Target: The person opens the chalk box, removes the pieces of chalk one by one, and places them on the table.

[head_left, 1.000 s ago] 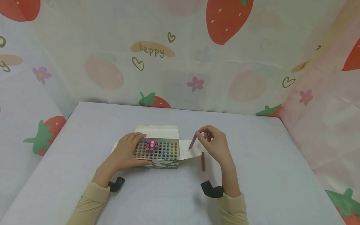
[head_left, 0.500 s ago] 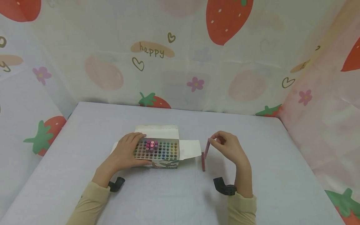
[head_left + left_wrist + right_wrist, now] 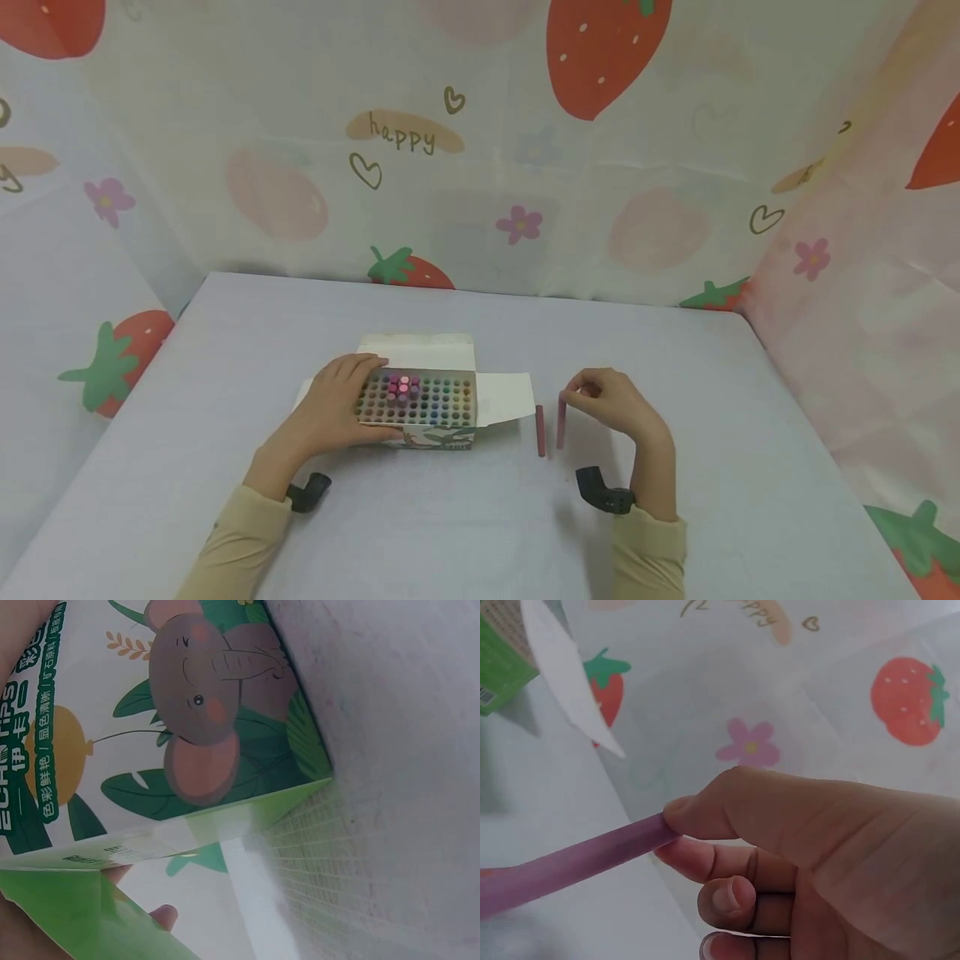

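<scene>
On the table stands a chalk box [image 3: 441, 437], its flaps folded out and a grid of coloured chalk ends showing. A small cluster of pink and purple chalks [image 3: 403, 390] sticks up above the rest. My left hand [image 3: 336, 407] grips the box's left end, thumb along the front and fingers over the far side. In the left wrist view the box's printed elephant side [image 3: 199, 697] fills much of the frame. Between thumb and forefinger my right hand [image 3: 615, 407] pinches the top of a purple chalk [image 3: 561, 423], which hangs nearly upright beside a dark red chalk [image 3: 540, 432] on the table.
The white right flap [image 3: 506, 398] reaches out toward the red chalk, and the back flap [image 3: 417, 350] stands behind the box. A strawberry-print curtain [image 3: 480, 183] closes off the back and sides of the white table [image 3: 675, 367].
The right hand has carried the purple chalk rightward from over the side flap to the right of the red chalk, then lower and more upright. The left hand stays on the box.
</scene>
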Demonstrator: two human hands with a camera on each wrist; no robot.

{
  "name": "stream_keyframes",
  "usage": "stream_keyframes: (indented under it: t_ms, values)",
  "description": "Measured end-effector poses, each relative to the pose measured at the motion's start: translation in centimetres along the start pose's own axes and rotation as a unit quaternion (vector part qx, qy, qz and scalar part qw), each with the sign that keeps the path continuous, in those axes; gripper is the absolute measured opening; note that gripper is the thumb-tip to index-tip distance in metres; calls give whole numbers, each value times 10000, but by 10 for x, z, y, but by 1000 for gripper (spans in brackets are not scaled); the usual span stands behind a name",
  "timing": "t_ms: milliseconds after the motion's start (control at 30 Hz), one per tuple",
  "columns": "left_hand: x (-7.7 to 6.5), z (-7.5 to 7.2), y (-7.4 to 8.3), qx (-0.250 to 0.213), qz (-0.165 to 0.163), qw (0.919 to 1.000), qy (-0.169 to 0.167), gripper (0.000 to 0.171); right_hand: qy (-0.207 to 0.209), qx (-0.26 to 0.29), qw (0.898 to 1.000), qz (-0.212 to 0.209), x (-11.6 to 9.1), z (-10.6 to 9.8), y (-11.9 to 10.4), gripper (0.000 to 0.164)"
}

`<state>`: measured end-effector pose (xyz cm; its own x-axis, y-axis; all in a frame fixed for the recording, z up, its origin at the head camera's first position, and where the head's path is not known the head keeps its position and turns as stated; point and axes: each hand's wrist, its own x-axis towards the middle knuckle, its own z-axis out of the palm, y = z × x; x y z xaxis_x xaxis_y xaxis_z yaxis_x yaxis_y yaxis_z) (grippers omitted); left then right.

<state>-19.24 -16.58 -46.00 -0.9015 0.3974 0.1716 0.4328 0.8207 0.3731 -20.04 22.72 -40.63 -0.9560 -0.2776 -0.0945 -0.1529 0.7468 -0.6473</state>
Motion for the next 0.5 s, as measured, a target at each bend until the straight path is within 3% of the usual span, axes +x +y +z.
stream_keyframes:
  t_ms: [333,500]
  values:
    - [0,1,-1,-88,-10,10000,-10,105,-394,-313,9980,388,15,21,12,16]
    - [1,1,0,-118,-18,9999,-20,105,-374,-506,9962,602,20,29,16,18]
